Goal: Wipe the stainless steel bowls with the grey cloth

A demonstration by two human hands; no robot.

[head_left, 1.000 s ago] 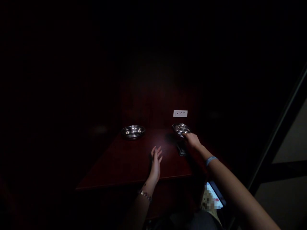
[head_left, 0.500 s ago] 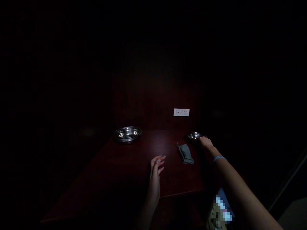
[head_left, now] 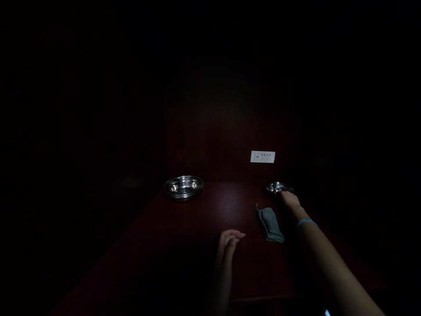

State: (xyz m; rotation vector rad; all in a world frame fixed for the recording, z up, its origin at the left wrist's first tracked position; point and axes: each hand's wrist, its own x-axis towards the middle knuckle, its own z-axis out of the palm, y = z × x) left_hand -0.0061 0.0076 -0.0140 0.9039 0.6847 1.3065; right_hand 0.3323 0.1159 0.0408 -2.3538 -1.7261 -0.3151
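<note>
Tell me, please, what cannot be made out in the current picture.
All in the head view:
Right hand: its back hides most of its fingers, so its grip is unclear.
Right bowl: near side hidden by that hand.
Left hand: its forearm fades into darkness.
Socket plate: markings too small.
Bright thing: cut off by the bottom edge.

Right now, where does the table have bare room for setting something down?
Bare table: the middle, between the stacked metal bowls and folded cloth, beyond the left hand. Crowded: the right rear, where the right hand touches another metal bowl.
</note>
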